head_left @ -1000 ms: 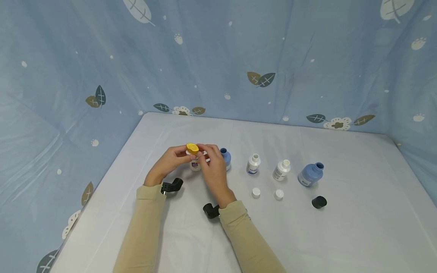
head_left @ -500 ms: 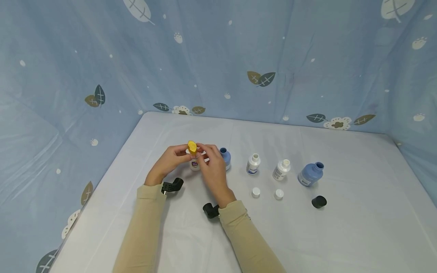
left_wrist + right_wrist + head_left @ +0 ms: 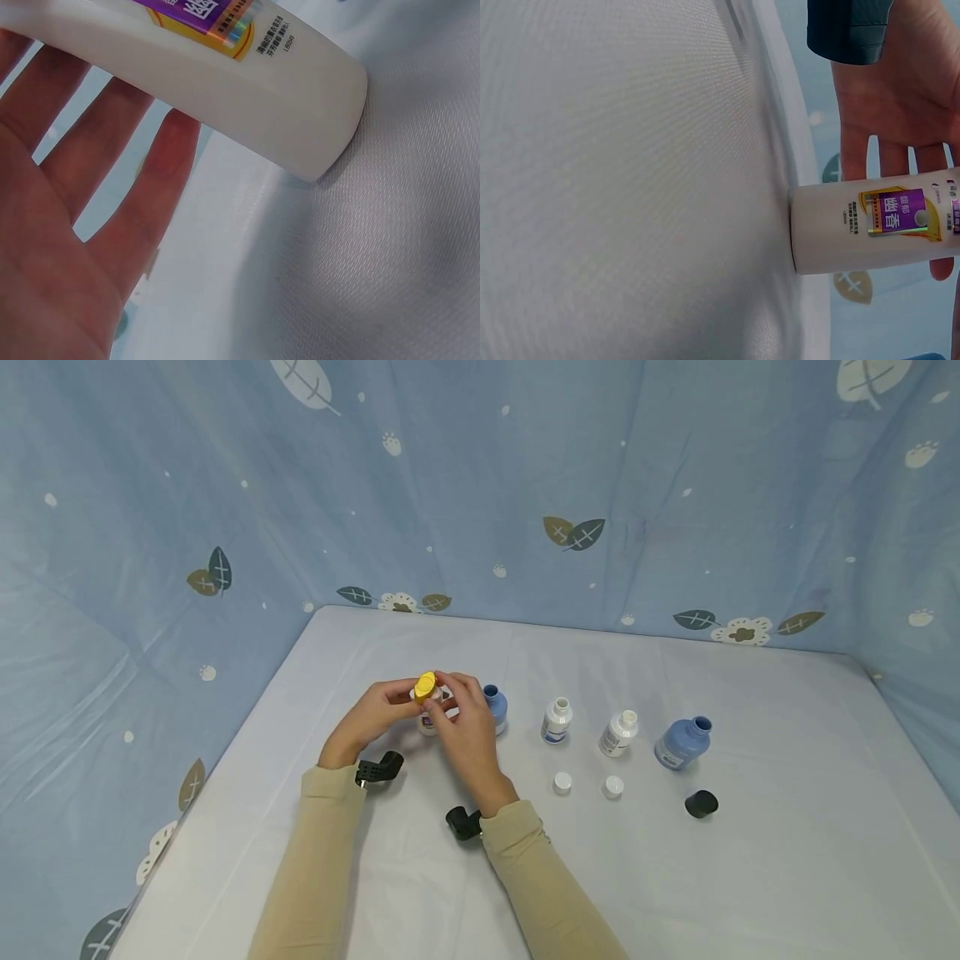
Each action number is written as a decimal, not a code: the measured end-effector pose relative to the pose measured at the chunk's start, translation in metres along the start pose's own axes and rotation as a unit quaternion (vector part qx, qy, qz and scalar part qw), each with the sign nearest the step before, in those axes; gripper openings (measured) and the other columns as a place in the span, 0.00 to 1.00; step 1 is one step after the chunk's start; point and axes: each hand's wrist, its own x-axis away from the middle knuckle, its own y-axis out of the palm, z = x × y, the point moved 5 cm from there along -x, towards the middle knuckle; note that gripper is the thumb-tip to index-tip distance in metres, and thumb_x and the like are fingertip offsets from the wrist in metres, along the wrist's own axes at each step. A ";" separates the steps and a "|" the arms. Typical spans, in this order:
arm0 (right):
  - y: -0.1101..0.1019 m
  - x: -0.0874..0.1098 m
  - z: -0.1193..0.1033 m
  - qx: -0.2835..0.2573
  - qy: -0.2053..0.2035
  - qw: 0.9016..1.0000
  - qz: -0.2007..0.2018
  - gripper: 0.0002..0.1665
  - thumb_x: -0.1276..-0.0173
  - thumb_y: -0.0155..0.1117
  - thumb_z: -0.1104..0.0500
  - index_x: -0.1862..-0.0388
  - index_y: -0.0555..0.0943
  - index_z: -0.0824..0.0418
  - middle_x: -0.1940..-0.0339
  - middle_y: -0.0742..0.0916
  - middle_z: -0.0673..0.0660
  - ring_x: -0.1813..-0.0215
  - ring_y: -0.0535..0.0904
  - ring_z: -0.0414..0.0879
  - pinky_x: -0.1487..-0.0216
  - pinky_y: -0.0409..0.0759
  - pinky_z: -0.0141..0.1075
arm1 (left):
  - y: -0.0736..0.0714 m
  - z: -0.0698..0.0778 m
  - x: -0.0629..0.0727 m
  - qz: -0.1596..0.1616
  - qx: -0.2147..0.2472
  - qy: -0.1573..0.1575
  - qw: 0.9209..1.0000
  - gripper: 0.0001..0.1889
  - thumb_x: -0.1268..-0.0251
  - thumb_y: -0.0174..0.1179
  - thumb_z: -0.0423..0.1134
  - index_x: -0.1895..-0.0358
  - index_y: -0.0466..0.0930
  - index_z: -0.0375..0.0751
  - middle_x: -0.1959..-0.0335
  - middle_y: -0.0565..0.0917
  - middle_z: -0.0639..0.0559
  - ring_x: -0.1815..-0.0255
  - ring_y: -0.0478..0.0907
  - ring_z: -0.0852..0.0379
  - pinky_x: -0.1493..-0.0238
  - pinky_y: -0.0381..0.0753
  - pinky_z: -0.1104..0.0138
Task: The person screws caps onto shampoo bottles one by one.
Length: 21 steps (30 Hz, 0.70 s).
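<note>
Both hands are on a white bottle with a purple and yellow label, standing upright on the table's left half. In the head view my left hand pinches it near the top between thumb and forefinger. The left wrist view shows the other left fingers spread behind the white bottle. My right hand pinches the bottle's yellow flip-top cap with thumb and fingertips. The cap sits over the bottle's mouth. A blue bottle stands partly hidden just beyond the right hand.
Two small uncapped white bottles and another open blue bottle stand in a row to the right. Two white caps and a black cap lie in front of them. A blue curtain borders the table.
The yellow cap has turned under the right fingertips, its long side now slanting differently. The right thumb has shifted slightly; the bottle, left hand and other things stay put.
</note>
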 end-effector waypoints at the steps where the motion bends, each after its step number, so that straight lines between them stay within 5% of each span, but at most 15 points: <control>1: 0.000 0.000 0.000 0.000 0.000 1.000 -0.001 0.24 0.39 0.61 0.52 0.43 0.73 0.52 0.49 0.73 0.47 0.65 0.74 0.36 0.70 0.74 0.26 | 0.000 -0.003 -0.001 -0.002 0.001 0.003 1.000 0.24 0.42 0.59 0.39 0.41 0.71 0.39 0.45 0.74 0.44 0.48 0.72 0.50 0.49 0.69 0.55; 6: 0.001 0.000 0.001 -0.001 -0.001 1.000 -0.003 0.25 0.39 0.61 0.52 0.42 0.72 0.53 0.47 0.73 0.46 0.65 0.74 0.36 0.69 0.74 0.27 | -0.001 -0.017 -0.005 0.000 0.002 0.003 1.000 0.25 0.43 0.60 0.44 0.41 0.71 0.43 0.44 0.73 0.47 0.46 0.71 0.52 0.48 0.69 0.55; 14: 0.001 -0.001 0.000 -0.005 -0.017 1.000 -0.009 0.26 0.38 0.59 0.53 0.40 0.71 0.52 0.45 0.73 0.44 0.66 0.73 0.35 0.68 0.74 0.26 | 0.002 0.009 0.004 -0.003 0.010 -0.019 1.000 0.24 0.41 0.58 0.37 0.41 0.69 0.37 0.42 0.71 0.43 0.44 0.68 0.48 0.45 0.66 0.54; 21: 0.000 -0.001 -0.001 -0.015 -0.016 1.000 -0.007 0.24 0.37 0.58 0.55 0.41 0.71 0.52 0.46 0.74 0.46 0.66 0.73 0.35 0.69 0.75 0.27 | 0.000 -0.003 -0.001 -0.001 0.014 -0.019 1.000 0.24 0.42 0.59 0.38 0.41 0.70 0.40 0.42 0.72 0.46 0.43 0.68 0.50 0.44 0.64 0.53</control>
